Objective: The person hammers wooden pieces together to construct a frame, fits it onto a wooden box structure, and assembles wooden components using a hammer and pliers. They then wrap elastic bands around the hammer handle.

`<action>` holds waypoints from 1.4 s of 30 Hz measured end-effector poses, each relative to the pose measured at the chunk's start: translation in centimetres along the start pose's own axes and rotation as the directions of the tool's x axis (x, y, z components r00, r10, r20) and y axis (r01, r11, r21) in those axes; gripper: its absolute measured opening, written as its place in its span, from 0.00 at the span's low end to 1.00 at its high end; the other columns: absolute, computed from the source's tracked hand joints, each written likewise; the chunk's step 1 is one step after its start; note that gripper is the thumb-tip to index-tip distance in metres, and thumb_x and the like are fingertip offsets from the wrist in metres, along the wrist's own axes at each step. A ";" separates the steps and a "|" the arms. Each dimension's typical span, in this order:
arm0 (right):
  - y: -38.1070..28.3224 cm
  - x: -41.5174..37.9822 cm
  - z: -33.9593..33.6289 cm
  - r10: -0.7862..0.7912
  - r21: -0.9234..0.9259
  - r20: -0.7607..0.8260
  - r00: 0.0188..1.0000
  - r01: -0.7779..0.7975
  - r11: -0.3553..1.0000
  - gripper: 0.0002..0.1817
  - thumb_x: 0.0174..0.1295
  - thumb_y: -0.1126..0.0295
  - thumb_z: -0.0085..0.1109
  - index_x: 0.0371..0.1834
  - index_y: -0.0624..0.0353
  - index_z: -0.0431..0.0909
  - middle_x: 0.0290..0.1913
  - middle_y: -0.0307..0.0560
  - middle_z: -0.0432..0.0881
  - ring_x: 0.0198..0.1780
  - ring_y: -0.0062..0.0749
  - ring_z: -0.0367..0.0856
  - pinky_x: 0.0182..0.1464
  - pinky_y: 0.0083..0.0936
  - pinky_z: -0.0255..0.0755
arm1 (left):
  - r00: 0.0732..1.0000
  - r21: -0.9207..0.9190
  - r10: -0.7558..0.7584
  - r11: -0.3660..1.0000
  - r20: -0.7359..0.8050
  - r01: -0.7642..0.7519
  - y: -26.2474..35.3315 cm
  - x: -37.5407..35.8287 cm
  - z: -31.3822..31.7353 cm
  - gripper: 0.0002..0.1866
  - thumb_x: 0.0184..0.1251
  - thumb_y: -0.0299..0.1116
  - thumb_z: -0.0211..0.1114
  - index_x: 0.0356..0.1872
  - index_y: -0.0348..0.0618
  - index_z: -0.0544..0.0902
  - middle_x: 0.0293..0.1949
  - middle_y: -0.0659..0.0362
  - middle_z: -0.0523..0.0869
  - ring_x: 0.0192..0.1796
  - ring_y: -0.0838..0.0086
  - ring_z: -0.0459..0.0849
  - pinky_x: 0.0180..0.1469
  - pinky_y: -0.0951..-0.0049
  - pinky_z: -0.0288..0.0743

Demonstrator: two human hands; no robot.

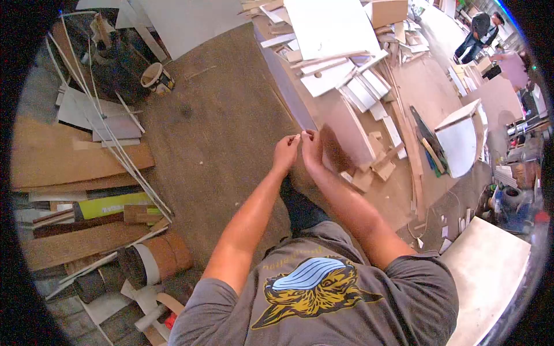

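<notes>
Both arms reach forward in the middle of the head view, held close together above the brown floor [231, 115]. The fingers of my left hand [285, 153] are closed in a pinch. My right hand [312, 147] is closed the same way, its fingertips almost meeting those of the left. Anything between the fingertips is too small to make out. Just beyond and to the right of my hands is the edge of a low work surface [421, 98] heaped with wooden offcuts [363, 89]. A pinkish board [349, 130] stands nearest my right hand.
A white panel [329, 26] lies across the pile at the back. To the left are a bucket [157, 78], stacked boards [75, 153], thin white strips [124, 161] and rolled material [164, 256]. A pale board [487, 277] lies at lower right. Another person [480, 34] stands far right.
</notes>
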State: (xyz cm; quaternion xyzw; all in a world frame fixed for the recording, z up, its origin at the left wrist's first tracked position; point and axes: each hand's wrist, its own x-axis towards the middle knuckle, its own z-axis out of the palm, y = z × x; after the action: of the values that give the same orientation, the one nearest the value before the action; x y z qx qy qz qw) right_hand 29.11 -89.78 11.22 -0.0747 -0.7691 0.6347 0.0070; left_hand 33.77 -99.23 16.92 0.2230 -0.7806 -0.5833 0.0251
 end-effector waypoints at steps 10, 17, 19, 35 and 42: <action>-5.7 18.8 14.5 0.156 0.133 -0.129 0.979 -0.139 0.981 0.21 0.71 0.56 0.61 0.53 0.65 0.78 0.46 0.57 0.86 0.47 0.46 0.85 0.54 0.40 0.77 | 0.989 -0.010 -0.073 0.997 0.127 0.075 4.0 22.6 -5.4 0.24 0.77 0.50 0.62 0.47 0.34 0.88 0.34 0.53 0.90 0.34 0.70 0.86 0.42 0.67 0.78; -6.1 32.2 22.6 0.149 0.162 -0.103 0.983 -0.132 0.978 0.22 0.73 0.55 0.58 0.59 0.61 0.76 0.46 0.47 0.81 0.42 0.31 0.79 0.43 0.33 0.77 | 0.995 -0.077 -0.021 0.997 0.102 0.029 5.6 36.7 -9.3 0.24 0.77 0.49 0.63 0.48 0.32 0.87 0.31 0.55 0.87 0.33 0.73 0.83 0.39 0.69 0.77; -7.6 34.4 25.1 0.151 0.125 -0.037 0.988 -0.145 0.981 0.22 0.74 0.55 0.58 0.61 0.60 0.75 0.47 0.46 0.80 0.43 0.31 0.79 0.44 0.32 0.77 | 0.998 -0.080 -0.016 0.997 0.056 0.021 7.4 39.5 -11.2 0.24 0.77 0.52 0.62 0.47 0.36 0.87 0.32 0.57 0.87 0.31 0.72 0.81 0.37 0.66 0.76; -17.3 57.6 57.0 0.053 0.262 -0.040 0.998 -0.040 0.964 0.18 0.75 0.60 0.60 0.60 0.60 0.75 0.50 0.44 0.81 0.47 0.28 0.80 0.45 0.30 0.78 | 0.987 -0.176 0.050 0.984 0.155 -0.022 11.8 76.5 -28.9 0.19 0.77 0.42 0.65 0.49 0.33 0.85 0.38 0.54 0.90 0.34 0.72 0.85 0.38 0.70 0.79; -24.6 66.3 65.9 0.087 0.230 -0.025 0.996 -0.079 0.970 0.23 0.73 0.58 0.62 0.63 0.61 0.74 0.53 0.47 0.81 0.50 0.31 0.81 0.49 0.29 0.78 | 0.987 -0.168 0.129 0.979 0.098 -0.112 14.3 91.8 -33.6 0.18 0.77 0.41 0.65 0.51 0.32 0.86 0.40 0.52 0.91 0.37 0.71 0.86 0.41 0.68 0.80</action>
State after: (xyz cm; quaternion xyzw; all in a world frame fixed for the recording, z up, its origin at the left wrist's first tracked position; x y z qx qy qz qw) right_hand -46.00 -150.30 16.86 -0.1167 -0.6868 0.7174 0.0022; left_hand -43.26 -160.98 20.47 0.1403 -0.7429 -0.6536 0.0359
